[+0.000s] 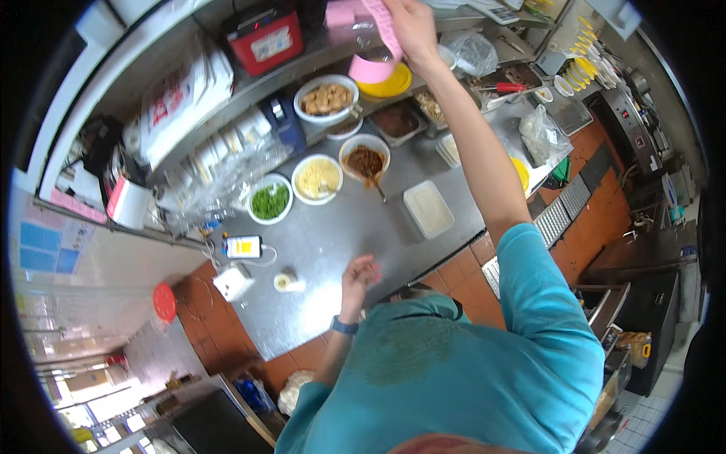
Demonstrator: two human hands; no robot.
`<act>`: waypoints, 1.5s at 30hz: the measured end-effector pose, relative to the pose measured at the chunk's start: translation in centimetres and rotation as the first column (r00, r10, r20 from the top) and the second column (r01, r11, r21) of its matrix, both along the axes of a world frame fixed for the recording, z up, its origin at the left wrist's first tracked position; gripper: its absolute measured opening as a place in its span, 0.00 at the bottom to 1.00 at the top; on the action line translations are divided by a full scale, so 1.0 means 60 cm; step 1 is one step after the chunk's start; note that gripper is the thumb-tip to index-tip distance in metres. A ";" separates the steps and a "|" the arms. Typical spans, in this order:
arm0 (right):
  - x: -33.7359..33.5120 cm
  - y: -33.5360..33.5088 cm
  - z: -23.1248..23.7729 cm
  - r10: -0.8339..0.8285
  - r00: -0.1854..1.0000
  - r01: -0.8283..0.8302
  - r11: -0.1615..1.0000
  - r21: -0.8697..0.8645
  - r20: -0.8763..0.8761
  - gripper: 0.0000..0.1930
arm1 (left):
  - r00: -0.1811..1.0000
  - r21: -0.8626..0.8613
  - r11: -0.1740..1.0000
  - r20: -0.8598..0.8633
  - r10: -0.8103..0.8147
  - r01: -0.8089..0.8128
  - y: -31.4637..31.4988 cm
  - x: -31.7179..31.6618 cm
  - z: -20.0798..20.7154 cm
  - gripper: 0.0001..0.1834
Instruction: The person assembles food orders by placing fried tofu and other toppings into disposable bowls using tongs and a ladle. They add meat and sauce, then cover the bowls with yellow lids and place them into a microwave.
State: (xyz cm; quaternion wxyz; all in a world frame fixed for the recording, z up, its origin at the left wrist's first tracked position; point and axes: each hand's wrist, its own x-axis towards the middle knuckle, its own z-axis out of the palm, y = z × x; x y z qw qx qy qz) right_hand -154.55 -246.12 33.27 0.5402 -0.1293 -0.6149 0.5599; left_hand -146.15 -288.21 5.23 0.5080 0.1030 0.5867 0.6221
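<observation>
My right arm stretches up to the shelf, where my right hand (413, 32) is closed on a long curling strip of pink paper (384, 38). The strip's lower end loops down in front of a yellow lid (389, 82). Low over the steel counter (333, 234), near its front edge, is my left hand (358, 283), with loosely bent fingers apart and nothing visible in them. A white rectangular tub (429, 209) lies to its right. Beyond it are bowls of chopped greens (271, 200), pale yellow chopped food (318, 179) and dark brown sauce (365, 160) with a spoon.
A bowl of brown chunks (326, 100) sits at the back, beside a metal tray (397, 122). At the left stand a roll of tape or labels (284, 282) and a white device with a cable (242, 247). A red box (265, 41) occupies the shelf. Plastic bags (541, 135) lie right.
</observation>
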 end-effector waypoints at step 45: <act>1.441 -0.365 -0.967 -0.062 0.523 0.813 -0.264 -0.519 0.850 0.13 | 0.691 0.100 0.689 0.020 -0.723 0.718 1.545 0.907 -0.115 0.11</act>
